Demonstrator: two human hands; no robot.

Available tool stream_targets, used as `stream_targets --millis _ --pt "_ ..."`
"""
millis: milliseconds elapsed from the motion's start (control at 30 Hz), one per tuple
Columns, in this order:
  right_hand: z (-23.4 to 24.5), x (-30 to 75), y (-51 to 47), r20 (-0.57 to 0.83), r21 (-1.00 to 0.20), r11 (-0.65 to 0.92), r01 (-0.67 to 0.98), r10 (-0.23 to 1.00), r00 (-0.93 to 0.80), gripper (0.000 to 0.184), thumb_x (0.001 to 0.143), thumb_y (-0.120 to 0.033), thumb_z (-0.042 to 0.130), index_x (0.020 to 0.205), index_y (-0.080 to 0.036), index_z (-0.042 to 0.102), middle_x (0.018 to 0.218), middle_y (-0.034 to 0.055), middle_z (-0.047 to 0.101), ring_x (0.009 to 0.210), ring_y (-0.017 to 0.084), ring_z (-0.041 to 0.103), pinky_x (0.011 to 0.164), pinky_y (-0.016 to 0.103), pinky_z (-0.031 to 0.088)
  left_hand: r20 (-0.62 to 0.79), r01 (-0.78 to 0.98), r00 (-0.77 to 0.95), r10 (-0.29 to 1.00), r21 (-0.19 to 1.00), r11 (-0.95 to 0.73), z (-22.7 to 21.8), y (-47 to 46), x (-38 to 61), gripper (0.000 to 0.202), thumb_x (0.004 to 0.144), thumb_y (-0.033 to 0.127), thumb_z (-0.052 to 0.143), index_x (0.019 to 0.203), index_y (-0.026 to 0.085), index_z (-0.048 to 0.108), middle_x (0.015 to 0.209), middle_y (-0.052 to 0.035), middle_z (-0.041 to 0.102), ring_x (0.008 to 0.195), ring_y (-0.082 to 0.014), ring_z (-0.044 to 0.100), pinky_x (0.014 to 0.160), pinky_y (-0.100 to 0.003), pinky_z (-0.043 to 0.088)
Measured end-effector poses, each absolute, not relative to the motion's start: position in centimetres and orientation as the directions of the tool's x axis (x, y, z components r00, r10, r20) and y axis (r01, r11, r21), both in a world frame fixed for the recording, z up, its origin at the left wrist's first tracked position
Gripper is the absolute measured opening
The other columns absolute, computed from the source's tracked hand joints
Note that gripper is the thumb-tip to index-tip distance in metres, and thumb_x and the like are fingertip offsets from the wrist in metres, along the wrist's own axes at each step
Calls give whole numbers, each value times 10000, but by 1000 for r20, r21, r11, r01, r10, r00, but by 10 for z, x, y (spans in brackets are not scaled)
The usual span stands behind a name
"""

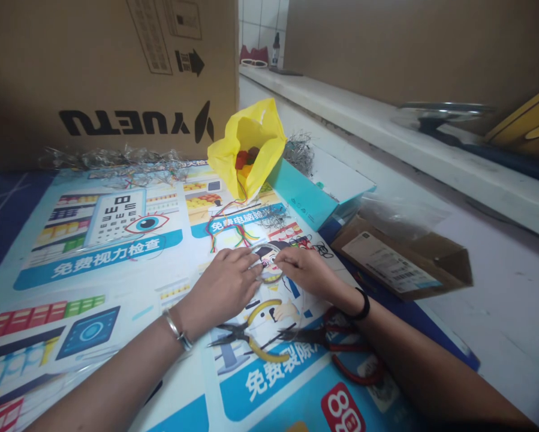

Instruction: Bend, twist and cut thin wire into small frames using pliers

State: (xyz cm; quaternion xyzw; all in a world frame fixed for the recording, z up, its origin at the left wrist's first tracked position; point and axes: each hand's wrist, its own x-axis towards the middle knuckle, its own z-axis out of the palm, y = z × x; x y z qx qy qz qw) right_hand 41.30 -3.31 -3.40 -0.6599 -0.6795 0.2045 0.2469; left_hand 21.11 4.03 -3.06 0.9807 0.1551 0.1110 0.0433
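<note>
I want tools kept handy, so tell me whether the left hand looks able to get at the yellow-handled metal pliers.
Probably yes: the pliers lie close to the left hand, on the wearer's side, and nothing large covers their yellow handles. Whether its fingers hold something is unclear.

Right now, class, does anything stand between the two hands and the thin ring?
Nothing visible does. The left hand and right hand are at opposite sides of the thin ring, fingers at its edge, though their exact grip is hard to see. The yellow-handled pliers lie nearer the wearer, out of the way.
</note>
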Motion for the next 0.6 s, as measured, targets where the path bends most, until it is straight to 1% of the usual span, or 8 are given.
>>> stream_targets --millis 267,600 --pt "-36 414 -34 56 -599 28 800 998 8 137 833 -182 477 793 -194 607 710 -23 627 642 102 552 578 201 339 186 306 928 323 112 -945 -29 40 211 315 926 307 415 1153 179 590 1213 -63 597 1190 -282 450 928 -448 355" --pt "-37 414 -32 58 -587 25 809 998 10 142 835 -184 474 782 -192 606 692 -30 619 625 90 537 562 194 326 189 309 926 327 120 -944 -31 40 211 327 930 307 404 1167 170 583 1219 -63 593 1200 -284 443 929 -451 364"
